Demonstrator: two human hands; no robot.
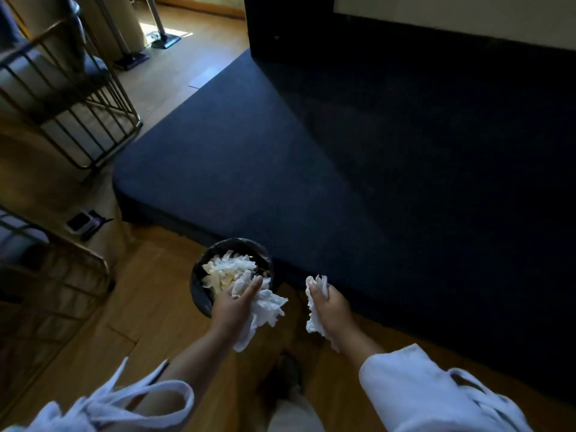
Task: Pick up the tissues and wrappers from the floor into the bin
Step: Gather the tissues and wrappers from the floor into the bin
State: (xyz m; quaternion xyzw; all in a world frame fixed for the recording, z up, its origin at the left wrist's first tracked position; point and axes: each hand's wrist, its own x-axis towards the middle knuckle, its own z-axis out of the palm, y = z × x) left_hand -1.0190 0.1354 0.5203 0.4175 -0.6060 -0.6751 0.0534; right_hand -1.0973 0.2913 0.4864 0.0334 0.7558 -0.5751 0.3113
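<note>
The step in hand looks like the drop. The left hand (237,304) is over the near rim of the bin (199,294), its fingers (254,285) reaching forward close together and holding a crumpled tissue (265,310) that trails off to the right, past the rim and above the floor (149,307). How the thumb grips underneath is hidden. The right hand (333,304) waits just beside the bin, between it and the dark bed (343,182), its fingers curled round a second tissue (313,310) that hangs below the fist. The bin stands on the floor against the bed's edge and already holds a heap (224,269) of white paper that seems to reach near the top. To do this well, I would move the left hand further toward the middle before letting go, so the trailing end falls inside instead of draping over the rim. A light press on the heap should make room and stop loose pieces sliding out. Then the right hand can cross over and release in the same spot. The bin looks small and light, so a hard push might tip it.
</note>
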